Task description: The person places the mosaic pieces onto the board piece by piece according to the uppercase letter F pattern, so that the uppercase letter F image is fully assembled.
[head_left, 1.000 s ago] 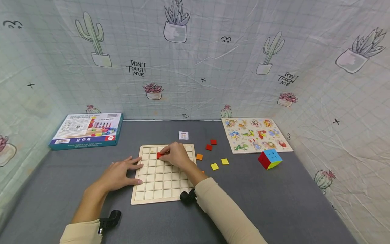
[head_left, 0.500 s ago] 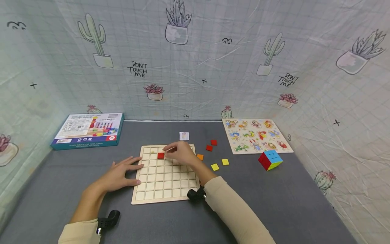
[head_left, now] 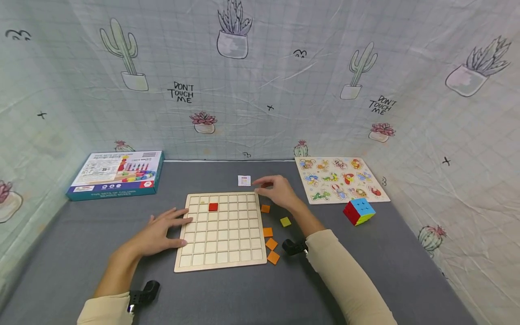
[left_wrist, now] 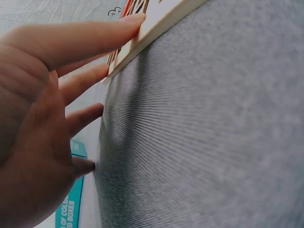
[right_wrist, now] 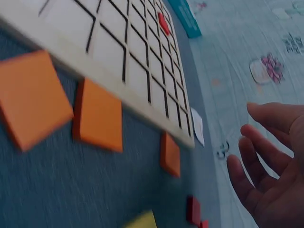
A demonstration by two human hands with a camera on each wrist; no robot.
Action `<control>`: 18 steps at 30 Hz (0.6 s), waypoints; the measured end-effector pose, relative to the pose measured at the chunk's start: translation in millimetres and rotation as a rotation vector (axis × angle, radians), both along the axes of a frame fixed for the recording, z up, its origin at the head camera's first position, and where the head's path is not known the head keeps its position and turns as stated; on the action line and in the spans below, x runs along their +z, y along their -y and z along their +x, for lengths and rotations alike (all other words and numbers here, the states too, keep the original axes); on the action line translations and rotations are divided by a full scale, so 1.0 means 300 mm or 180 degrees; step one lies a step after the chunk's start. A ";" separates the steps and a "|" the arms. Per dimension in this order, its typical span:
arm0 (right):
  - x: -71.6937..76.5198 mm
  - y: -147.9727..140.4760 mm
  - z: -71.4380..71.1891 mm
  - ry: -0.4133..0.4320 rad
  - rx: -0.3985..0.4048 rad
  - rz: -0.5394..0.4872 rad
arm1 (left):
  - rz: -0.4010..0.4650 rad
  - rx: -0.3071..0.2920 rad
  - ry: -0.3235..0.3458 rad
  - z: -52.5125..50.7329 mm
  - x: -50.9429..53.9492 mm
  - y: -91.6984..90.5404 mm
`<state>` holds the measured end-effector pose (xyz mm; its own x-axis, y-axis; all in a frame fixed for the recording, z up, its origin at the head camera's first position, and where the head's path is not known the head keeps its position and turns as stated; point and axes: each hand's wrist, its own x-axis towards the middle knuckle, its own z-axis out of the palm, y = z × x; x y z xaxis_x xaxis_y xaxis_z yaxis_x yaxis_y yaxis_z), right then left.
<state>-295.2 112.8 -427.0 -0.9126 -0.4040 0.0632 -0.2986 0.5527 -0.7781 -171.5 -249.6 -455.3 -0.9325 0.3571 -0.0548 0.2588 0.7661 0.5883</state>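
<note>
A pale wooden grid board lies flat, with one red tile in a cell of its second row. My left hand rests at the board's left edge with fingers spread; the left wrist view shows a fingertip on the rim. My right hand hovers past the board's top right corner, fingers loosely bent, with nothing between them in the right wrist view. Below it lie an orange tile and a yellow tile. The red tiles beyond are hidden behind it in the head view.
Several orange tiles lie along the board's right edge. A small printed card is behind the board. At the back left is a flat box; at the right are an insect picture board and a coloured cube.
My right hand has let go of the red tile on the board and moved right, off the board, uncovering the orange tiles at its edge. My left hand stays at the left edge.
</note>
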 end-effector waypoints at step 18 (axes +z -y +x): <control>-0.064 -0.190 -0.036 0.0150 -0.0374 0.0743 | 0.0273 -0.0032 0.0188 0.008 -0.019 0.006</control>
